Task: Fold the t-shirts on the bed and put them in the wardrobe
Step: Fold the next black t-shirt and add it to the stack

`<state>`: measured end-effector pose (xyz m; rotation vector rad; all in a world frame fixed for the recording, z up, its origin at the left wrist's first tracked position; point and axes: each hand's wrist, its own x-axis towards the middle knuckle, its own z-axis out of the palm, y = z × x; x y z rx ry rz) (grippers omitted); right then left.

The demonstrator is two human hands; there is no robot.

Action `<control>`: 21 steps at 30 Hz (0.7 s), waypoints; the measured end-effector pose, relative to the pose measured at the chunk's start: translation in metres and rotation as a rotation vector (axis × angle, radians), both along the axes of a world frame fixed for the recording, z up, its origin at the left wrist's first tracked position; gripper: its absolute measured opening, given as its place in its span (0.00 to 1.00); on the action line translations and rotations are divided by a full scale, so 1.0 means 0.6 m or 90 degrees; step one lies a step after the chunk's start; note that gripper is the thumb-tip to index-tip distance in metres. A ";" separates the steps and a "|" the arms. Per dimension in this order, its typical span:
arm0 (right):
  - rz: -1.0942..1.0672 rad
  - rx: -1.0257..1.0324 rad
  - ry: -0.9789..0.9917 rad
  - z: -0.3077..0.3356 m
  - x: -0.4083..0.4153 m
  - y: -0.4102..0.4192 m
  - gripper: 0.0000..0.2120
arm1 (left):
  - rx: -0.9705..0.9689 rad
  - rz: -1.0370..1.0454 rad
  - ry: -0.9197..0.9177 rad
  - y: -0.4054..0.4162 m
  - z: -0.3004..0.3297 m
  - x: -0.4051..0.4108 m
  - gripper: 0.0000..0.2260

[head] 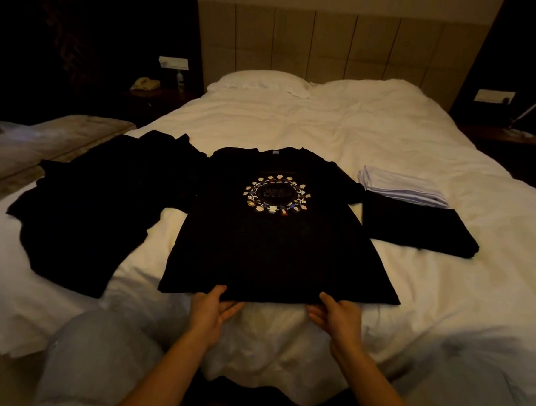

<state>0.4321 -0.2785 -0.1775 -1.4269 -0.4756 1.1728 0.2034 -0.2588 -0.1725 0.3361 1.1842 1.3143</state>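
A black t-shirt with a round printed ring on its chest (277, 234) lies flat, front up, in the middle of the white bed (342, 129). My left hand (214, 308) and my right hand (335, 315) each pinch its bottom hem, thumbs on top and fingers beneath. To its left lies a loose heap of black t-shirts (90, 199), unfolded. To its right sit a folded black t-shirt (414, 226) and, just behind it, a folded white t-shirt (398, 184).
Pillows (260, 80) rest against the padded headboard. A dark nightstand at the back left holds a telephone (144, 84) and a bottle. Another nightstand with a lamp arm (532, 108) stands at the back right. A bench (46, 141) runs along the bed's left side. My knees show at the bottom.
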 end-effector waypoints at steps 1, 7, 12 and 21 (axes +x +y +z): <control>0.036 -0.017 -0.032 0.003 -0.003 -0.003 0.08 | -0.015 -0.025 0.033 -0.008 0.005 0.001 0.05; 0.160 0.110 -0.299 0.062 -0.030 -0.008 0.12 | 0.147 -0.155 0.351 -0.023 0.059 0.025 0.15; 0.127 0.215 -0.516 0.114 -0.018 0.040 0.09 | 0.359 -0.192 0.579 0.047 0.102 0.054 0.07; 0.143 0.072 -0.746 0.125 0.081 0.233 0.27 | 0.337 -0.400 0.971 0.243 0.110 0.118 0.27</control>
